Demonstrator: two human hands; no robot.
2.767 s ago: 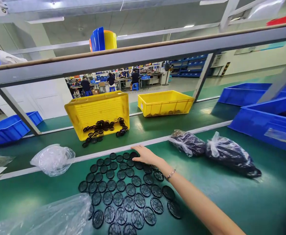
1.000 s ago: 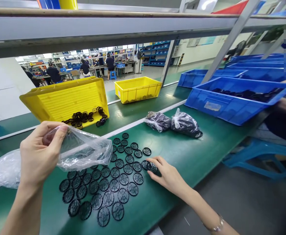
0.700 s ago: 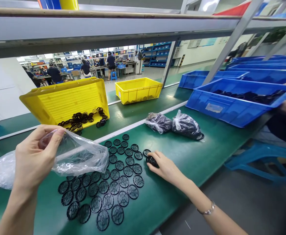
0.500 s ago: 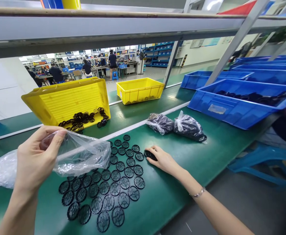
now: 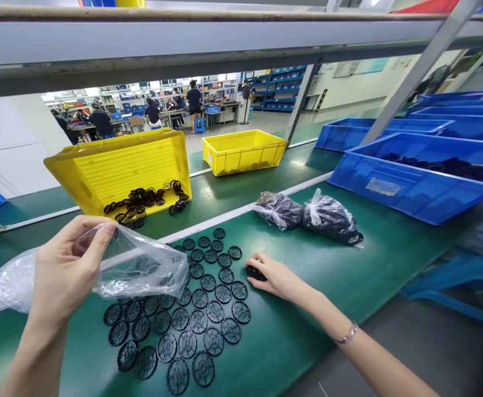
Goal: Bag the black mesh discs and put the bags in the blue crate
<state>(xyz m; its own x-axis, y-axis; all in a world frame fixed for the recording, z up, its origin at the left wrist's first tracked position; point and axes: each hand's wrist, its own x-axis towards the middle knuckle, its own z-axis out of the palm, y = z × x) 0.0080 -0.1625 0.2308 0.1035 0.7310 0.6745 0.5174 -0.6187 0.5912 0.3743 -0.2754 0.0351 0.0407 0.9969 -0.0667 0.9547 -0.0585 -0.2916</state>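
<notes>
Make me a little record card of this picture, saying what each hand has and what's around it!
Left hand: holding a clear plastic bag
Right hand: curled over a small black piece, partly hidden
Near the hands: rows of black round mesh discs on a green conveyor belt
Farther along: two tied bags of black parts, a tilted yellow crate with black rings, a blue crate
Far away: people at workbenches
</notes>
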